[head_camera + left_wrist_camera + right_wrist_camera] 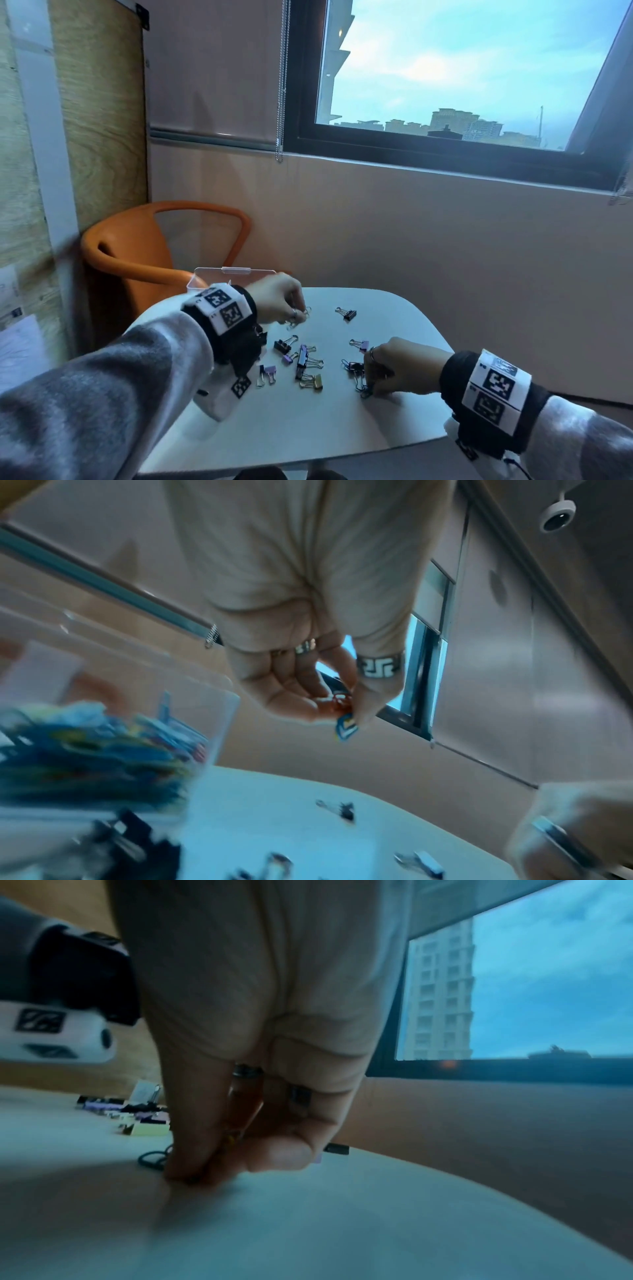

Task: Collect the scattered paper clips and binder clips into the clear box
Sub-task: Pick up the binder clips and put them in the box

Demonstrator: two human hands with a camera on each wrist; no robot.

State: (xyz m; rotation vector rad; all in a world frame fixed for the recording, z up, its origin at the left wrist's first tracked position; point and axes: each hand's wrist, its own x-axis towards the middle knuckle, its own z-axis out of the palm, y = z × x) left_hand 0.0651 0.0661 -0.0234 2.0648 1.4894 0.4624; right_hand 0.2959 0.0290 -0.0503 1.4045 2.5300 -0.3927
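Lifted a little above the white table (342, 425), my left hand (299, 317) pinches a few paper clips (342, 718), red and blue ones, between thumb and fingertips. The clear box (219, 275) stands at the table's back left, behind my left wrist; in the left wrist view the clear box (103, 737) holds a heap of coloured clips. My right hand (369, 389) is down on the table, its fingertips (185, 1172) pinching a dark paper clip (152, 1158). Several binder clips lie between the hands: black (347, 313), purple (361, 344), gold (313, 380), long black (301, 361).
An orange chair (137, 246) stands behind the table at the left. A wall with a window (462, 68) runs along the far side. The table's rounded edge (442, 342) lies just right of my right hand.
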